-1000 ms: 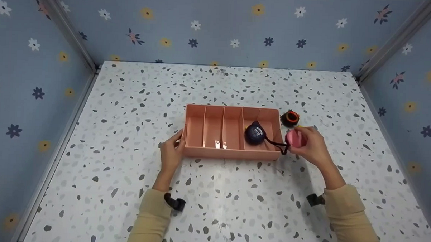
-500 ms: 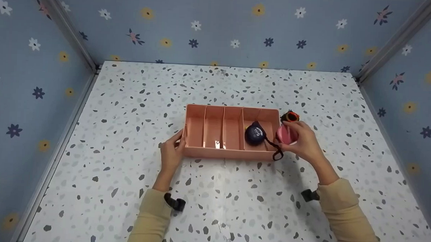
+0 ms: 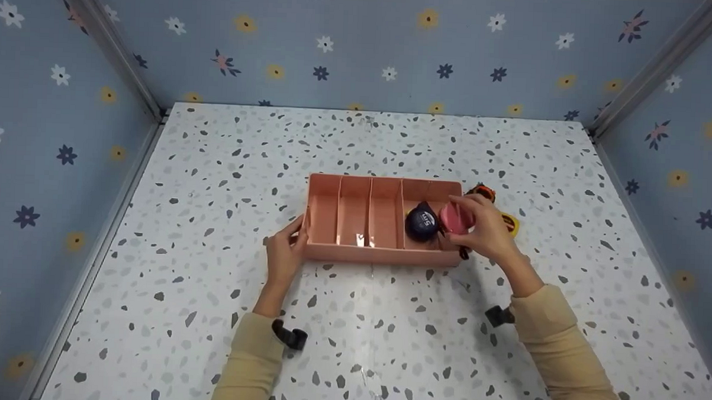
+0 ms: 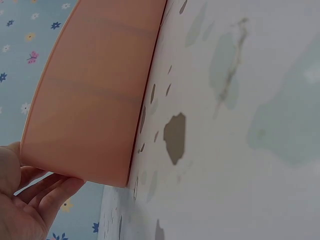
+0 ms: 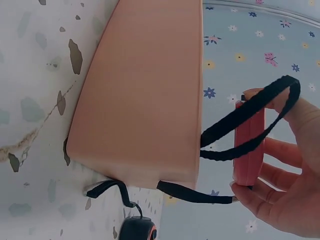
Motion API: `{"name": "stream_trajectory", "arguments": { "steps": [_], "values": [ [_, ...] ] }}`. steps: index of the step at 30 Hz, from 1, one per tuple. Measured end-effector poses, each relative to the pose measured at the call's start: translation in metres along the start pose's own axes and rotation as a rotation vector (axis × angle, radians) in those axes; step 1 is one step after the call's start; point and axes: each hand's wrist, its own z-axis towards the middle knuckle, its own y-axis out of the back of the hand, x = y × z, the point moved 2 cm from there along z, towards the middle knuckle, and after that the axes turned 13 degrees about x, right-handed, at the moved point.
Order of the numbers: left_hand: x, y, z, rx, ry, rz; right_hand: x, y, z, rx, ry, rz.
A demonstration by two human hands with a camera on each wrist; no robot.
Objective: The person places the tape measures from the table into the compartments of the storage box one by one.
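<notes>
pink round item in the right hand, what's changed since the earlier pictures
The right hand carried the pink round item leftward, from beside the box to over its right end. More of a yellow item shows. Left hand, box and navy tape measure stayed put.

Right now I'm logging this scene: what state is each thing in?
Salmon box: lidless, upright on the table.
Dark blue tape measure: inside the box's rightmost compartment.
Pink round case: held above that compartment.
Black-and-orange item: outside the box, partly hidden.
Yellow item: outside the box, partly hidden.
Left hand: gripping the box's left end.
Right hand: pinching the pink round case.
</notes>
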Motion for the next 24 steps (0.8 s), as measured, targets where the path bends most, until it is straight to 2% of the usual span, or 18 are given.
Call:
{"name": "stream_trajectory", "arguments": {
  "steps": [5, 14, 24],
  "values": [
    [0.001, 0.0, 0.0, -0.009, 0.004, -0.005, 0.005, -0.005, 0.008, 0.016, 0.008, 0.006],
    [0.001, -0.001, 0.001, -0.002, 0.019, -0.014, 0.014, -0.015, 0.021, 0.013, 0.073, 0.019],
    [0.0, 0.0, 0.0, -0.022, -0.005, 0.0, 0.023, -0.025, 0.034, 0.013, 0.118, 0.007]
  ]
}}
